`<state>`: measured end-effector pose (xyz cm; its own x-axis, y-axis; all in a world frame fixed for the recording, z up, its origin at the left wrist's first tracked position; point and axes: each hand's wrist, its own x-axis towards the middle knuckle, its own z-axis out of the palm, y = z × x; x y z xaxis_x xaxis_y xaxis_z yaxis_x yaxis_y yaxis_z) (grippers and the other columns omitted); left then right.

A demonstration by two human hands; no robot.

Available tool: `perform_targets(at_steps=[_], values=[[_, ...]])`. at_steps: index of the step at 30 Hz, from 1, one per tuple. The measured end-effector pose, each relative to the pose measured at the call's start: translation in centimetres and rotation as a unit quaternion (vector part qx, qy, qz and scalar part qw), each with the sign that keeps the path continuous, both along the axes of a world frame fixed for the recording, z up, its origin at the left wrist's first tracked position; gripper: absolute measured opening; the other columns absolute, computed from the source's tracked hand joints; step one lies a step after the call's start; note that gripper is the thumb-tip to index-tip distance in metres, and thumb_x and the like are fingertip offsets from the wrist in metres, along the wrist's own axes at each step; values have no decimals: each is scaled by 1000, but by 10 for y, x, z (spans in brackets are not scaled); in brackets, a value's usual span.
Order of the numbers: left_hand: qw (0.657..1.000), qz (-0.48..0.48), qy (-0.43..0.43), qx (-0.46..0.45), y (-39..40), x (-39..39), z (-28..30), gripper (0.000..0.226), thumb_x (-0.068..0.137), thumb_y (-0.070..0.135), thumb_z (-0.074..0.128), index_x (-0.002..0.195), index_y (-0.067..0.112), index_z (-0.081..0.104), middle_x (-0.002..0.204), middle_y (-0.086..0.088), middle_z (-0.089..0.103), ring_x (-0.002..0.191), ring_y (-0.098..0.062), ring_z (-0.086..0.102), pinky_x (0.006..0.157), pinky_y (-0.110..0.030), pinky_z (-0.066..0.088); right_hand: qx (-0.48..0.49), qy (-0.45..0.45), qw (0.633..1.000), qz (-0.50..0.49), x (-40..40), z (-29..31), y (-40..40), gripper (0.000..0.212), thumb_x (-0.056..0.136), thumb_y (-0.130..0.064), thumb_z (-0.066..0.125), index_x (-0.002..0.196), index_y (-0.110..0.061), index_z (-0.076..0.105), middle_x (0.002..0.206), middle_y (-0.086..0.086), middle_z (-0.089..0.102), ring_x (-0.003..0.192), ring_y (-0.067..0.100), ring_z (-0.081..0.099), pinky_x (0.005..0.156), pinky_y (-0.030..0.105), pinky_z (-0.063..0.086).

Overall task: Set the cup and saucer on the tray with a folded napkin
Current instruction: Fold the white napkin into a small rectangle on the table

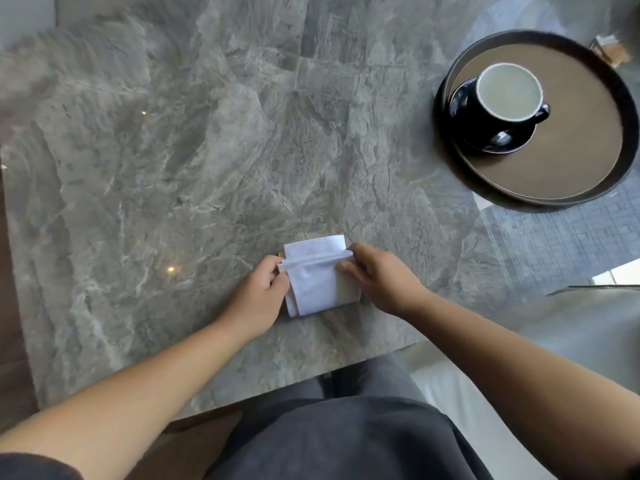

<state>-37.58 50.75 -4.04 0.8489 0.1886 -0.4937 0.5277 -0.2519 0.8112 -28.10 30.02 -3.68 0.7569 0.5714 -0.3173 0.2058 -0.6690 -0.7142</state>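
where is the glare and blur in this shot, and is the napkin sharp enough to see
Head view: small bright glints on the marble table left of the hands; tray and cup at the right edge look softened and stretched by the wide-angle lens; the napkin is fairly sharp, pinched by left hand and right hand.

One white napkin (317, 278) lies on the one grey tabletop (207, 150). At two o'clock sits one round tray (571, 161), bearing one dark cup (507, 95) and one saucer (498, 142). Two hands appear: left hand (258, 296), right hand (379, 275).
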Motion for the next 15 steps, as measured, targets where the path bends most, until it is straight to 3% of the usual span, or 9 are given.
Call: perform_targets(at_steps=[3,8,15], values=[[998,8,26,49,1,9,-5,13,86,36,41,85,29,52,84,-8,66,80,-32,61,72,-50,47,-30,25,999,-7,10,-6,11,24,98,-36,45,83,-18,41,64,-2,55,62,22,55,53,36,37],[993,1,47,111,1,22,-9,14,92,31,41,85,24,51,75,-3,62,70,-24,58,62,-37,44,-72,14,997,-36,19,-12,22,26,97,-38,44,87,-14,45,73,6,62,68,29,58,54,33,33],[981,-15,40,190,5,37,-11,20,95,36,39,90,20,50,81,-1,62,75,-22,57,64,-34,43,-126,7,989,-77,26,-22,34,28,96,-40,40,90,-14,46,78,8,61,70,32,57,54,35,38]])
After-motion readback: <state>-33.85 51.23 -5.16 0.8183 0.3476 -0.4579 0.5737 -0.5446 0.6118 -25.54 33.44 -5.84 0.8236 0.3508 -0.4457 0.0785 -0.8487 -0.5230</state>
